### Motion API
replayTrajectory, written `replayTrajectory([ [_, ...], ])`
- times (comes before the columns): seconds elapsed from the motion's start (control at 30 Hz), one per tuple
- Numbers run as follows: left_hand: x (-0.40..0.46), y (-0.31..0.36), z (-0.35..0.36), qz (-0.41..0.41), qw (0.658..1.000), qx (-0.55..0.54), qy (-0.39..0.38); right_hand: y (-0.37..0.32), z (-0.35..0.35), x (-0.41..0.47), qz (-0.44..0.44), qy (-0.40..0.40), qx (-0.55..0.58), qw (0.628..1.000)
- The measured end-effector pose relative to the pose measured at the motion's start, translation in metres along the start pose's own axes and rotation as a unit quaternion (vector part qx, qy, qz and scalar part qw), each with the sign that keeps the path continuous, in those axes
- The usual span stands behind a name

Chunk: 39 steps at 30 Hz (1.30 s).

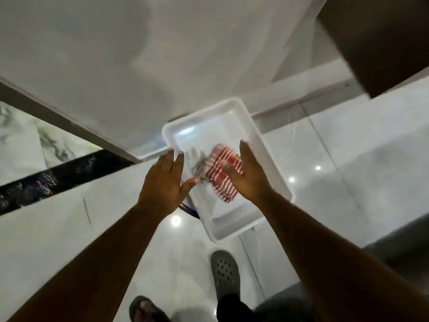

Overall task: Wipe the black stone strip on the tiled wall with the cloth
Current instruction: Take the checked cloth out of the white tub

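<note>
Two bare hands [162, 182] [249, 176], one red-and-white striped cloth [222, 175], one white plastic rectangular tray [274, 173], one black stone strip [46, 180], apparently two dark sandals [225, 273] [145, 310].

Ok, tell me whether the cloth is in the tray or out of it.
In. The red-and-white cloth lies bunched inside the white tray, between both open hands, with neither gripping it.

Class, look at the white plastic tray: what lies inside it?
Inside the white tray lies a crumpled red-and-white striped cloth. The right hand covers part of it; the tray floor under the cloth is hidden.
</note>
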<state>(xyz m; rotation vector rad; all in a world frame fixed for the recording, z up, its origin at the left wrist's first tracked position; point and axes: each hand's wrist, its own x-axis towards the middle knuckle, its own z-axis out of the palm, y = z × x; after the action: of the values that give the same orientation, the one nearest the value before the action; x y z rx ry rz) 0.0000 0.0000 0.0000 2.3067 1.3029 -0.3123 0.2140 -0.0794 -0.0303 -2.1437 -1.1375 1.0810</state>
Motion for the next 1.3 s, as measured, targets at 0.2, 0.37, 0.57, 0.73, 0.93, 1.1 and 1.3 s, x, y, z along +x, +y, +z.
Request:
replayTrajectory([
  [0.2,0.056,-0.024,0.100,0.034,0.997,0.063,0.014,0.080,0.095,0.068,-0.029,-0.022,-0.147,0.988],
  [0.37,0.061,-0.029,0.123,0.040,0.992,0.089,0.075,0.103,0.135,0.073,-0.061,0.063,-0.274,0.958],
  [0.57,0.062,-0.034,0.128,0.038,0.994,0.086,0.061,0.102,0.145,0.075,-0.066,0.149,-0.233,0.959],
  [0.73,0.060,-0.042,0.116,0.070,0.996,0.051,0.022,0.076,0.123,0.068,0.002,0.195,-0.033,0.980],
  [0.93,0.017,-0.096,0.088,-0.025,0.998,-0.050,0.041,0.000,0.098,0.043,-0.033,0.184,0.068,0.980],
  [1.1,-0.052,-0.194,0.057,-0.072,0.997,0.001,0.024,-0.084,0.139,0.004,-0.090,0.166,0.067,0.980],
  [1.3,-0.144,-0.314,0.017,-0.137,0.991,0.006,0.005,-0.178,0.231,-0.050,-0.172,0.061,0.013,0.983],
])
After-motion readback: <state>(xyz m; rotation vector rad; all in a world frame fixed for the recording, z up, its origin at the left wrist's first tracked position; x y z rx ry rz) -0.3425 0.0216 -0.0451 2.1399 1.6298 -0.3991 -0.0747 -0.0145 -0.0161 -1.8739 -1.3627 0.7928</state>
